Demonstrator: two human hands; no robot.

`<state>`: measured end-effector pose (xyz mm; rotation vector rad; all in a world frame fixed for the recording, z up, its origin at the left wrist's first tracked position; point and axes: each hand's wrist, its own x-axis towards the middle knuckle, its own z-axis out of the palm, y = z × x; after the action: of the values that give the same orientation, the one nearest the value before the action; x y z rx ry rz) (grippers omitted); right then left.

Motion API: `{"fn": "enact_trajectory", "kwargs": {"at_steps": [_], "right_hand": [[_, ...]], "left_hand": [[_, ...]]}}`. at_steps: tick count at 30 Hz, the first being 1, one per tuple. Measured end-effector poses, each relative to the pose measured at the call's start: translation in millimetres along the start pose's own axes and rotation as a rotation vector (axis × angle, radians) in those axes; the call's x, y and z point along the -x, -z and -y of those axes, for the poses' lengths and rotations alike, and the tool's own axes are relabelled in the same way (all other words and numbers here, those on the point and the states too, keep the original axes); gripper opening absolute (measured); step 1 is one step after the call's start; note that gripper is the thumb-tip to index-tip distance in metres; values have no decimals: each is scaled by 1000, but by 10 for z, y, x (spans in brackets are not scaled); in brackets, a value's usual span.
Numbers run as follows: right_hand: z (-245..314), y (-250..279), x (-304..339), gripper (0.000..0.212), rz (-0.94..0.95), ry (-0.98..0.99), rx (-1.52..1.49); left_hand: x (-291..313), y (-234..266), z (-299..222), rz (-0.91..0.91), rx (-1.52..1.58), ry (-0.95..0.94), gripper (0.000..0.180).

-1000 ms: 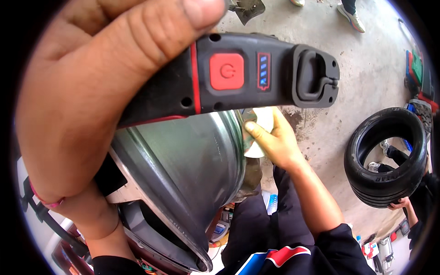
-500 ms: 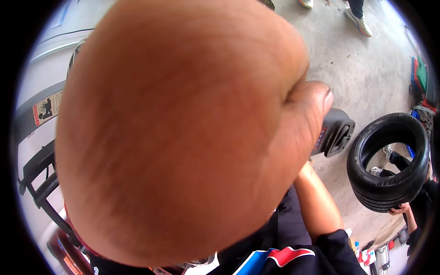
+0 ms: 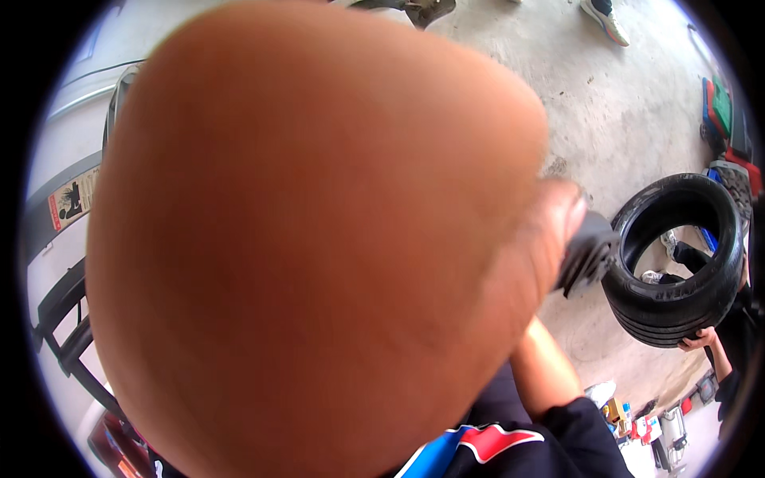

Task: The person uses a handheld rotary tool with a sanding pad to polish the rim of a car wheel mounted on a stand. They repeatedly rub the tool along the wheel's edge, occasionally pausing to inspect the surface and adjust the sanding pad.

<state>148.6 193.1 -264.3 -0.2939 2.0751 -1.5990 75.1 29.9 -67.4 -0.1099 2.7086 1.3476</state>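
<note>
My left hand (image 3: 319, 239) fills the middle of the view, very close, its blurred back toward me. Its thumb is on the right and its fingers are curled out of sight. Beside the thumb juts the ridged end of a dark grey tool (image 3: 590, 253); the rest of the tool is hidden behind the hand. My right forearm (image 3: 546, 366), bare below a black sleeve, reaches up behind my left hand, which covers my right hand fully. Which hand grips the tool cannot be made out.
At the right a co-worker's hand (image 3: 699, 340) supports a black tyre (image 3: 669, 311). Grey and black machine arms (image 3: 68, 199) stand at the left. Boxes and bottles (image 3: 637, 422) sit at the lower right. Another person's shoe (image 3: 607, 24) is at the top.
The tool end beside my thumb has shifted slightly down and right and turned. My left thumb sits lower. The tyre, floor and shoe appear a little higher in the view.
</note>
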Motion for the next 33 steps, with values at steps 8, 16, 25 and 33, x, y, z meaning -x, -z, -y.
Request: {"fn": "enact_trajectory", "kwargs": {"at_steps": [8,16,25,33], "right_hand": [[26,-41,-227,43,6,-7,9],[132,165,-337,45,26,-34,56],[108,198,-242,47,39,-46,113],[178,215,-337,49,52,-45,110]], "left_hand": [[109,-46,-12,-33,16,-4,28],[275,-130,-64,-61,75,18,27],[397,-182,-34,-88,111,35,26],[475,-150,-82,-109,109,37,25]]}}
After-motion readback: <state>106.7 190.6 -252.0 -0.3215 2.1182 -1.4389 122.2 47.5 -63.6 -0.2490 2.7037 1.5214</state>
